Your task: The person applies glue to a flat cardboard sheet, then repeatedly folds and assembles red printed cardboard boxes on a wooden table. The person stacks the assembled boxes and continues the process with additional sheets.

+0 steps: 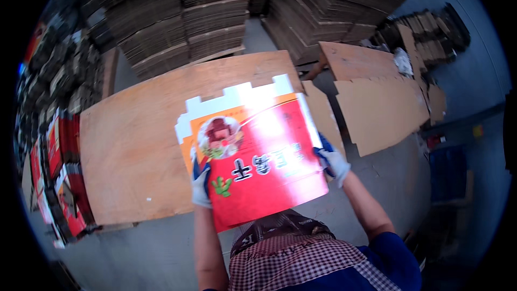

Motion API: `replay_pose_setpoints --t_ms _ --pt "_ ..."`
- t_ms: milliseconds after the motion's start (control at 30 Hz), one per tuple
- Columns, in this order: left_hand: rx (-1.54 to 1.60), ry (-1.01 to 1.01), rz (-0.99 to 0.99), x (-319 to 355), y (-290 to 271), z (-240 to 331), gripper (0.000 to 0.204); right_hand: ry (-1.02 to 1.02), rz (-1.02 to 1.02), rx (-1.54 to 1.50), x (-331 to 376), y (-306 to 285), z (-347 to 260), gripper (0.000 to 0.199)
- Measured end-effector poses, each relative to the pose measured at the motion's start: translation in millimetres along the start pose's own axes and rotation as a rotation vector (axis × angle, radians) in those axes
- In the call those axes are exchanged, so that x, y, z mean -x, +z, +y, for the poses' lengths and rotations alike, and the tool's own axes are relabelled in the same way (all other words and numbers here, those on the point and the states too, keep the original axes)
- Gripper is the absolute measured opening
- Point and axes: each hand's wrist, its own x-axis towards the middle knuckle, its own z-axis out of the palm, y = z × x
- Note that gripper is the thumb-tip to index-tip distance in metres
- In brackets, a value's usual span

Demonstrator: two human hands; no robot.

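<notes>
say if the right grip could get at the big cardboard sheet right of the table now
Not readily, it seems: the right grip holds the edge of the red printed card. Once freed, it probably could, as nothing visible blocks the cardboard sheet.

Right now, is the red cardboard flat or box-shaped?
Flat: the red cardboard shows one broad face between left hand and right hand, no walls standing.

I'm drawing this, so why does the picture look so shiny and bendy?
Head view: white glare washes out part of the glossy red printed cardboard sheet; the far edge of the wide tan wooden tabletop bows through the fisheye lens; the tall brown cardboard stacks look dim.
</notes>
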Motion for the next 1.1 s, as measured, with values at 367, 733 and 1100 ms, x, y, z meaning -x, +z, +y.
replay_pose_setpoints --t_ms 367,733,1100 --pt "-1.575 0.408 0.133 19 32 50 0.070 0.191 0.064 0.672 39 71 19 0.067" --pt "-1.924 0.487 -0.345 -33 198 -43 0.068 -0.040 0.078 1.008 26 47 -22 0.056" --pt "-1.883 0.496 -0.314 -35 197 -48 0.065 -0.074 0.009 0.200 -44 -37 -92 0.039"
